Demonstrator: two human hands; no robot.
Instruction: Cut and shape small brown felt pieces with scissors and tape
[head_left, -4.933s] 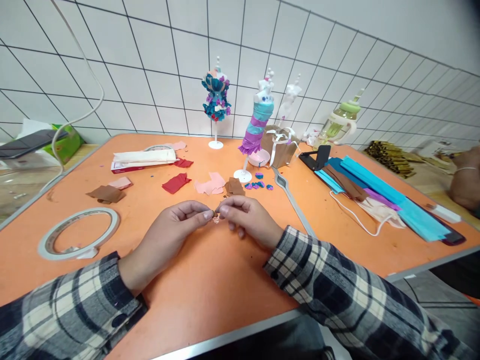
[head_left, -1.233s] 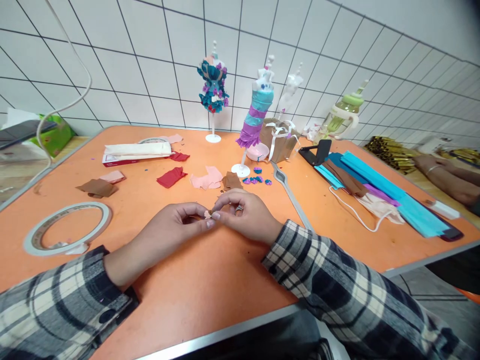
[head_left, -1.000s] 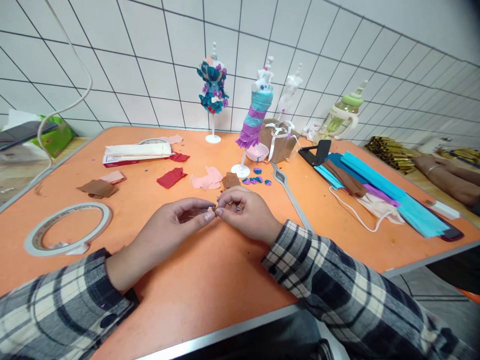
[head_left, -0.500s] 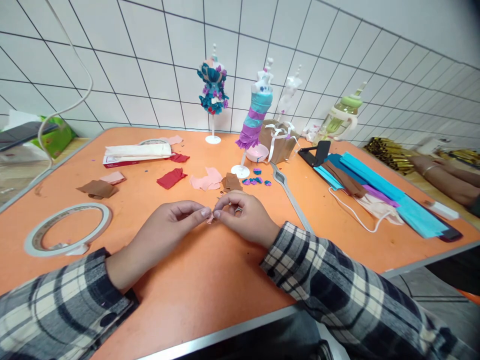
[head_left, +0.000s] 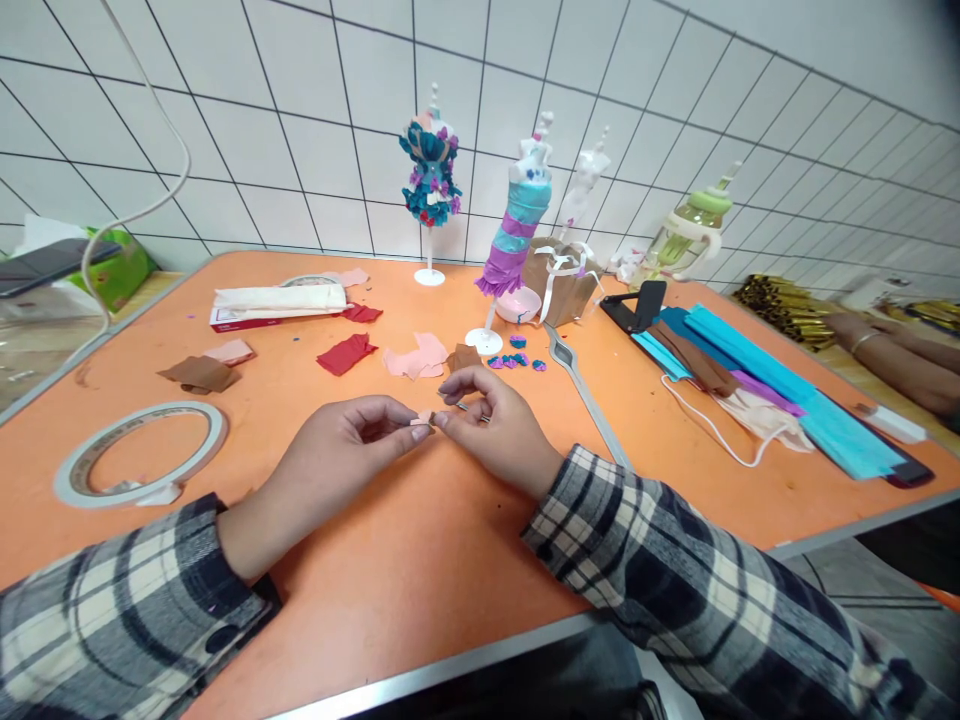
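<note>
Over the middle of the orange table (head_left: 360, 600), my left hand (head_left: 349, 440) pinches a small pink and brown piece (head_left: 423, 418) between thumb and index finger. My right hand (head_left: 499, 425) is beside it, thumb at the piece's edge, with a thin metallic tool (head_left: 474, 408) in its curled fingers; most of the tool is hidden. Beyond the hands lie a pink scrap (head_left: 416, 357), a brown scrap (head_left: 463, 357), a red scrap (head_left: 346, 353) and several small blue and purple pieces (head_left: 516, 361). A small dress form (head_left: 517, 225) wears turquoise and purple strips.
A tape roll (head_left: 71, 480) lies at left, near a brown scrap (head_left: 201, 374). Farther back stand another dress form (head_left: 431, 180) and a bottle (head_left: 684, 232). Blue strips (head_left: 780, 370) and a phone stand (head_left: 637, 305) are at right. Another person's forearm (head_left: 892, 360) rests beyond.
My right hand's index finger has lifted away from its thumb, and the fingertips have parted slightly. More of the small piece and the thin tool now shows. The view has shifted slightly.
</note>
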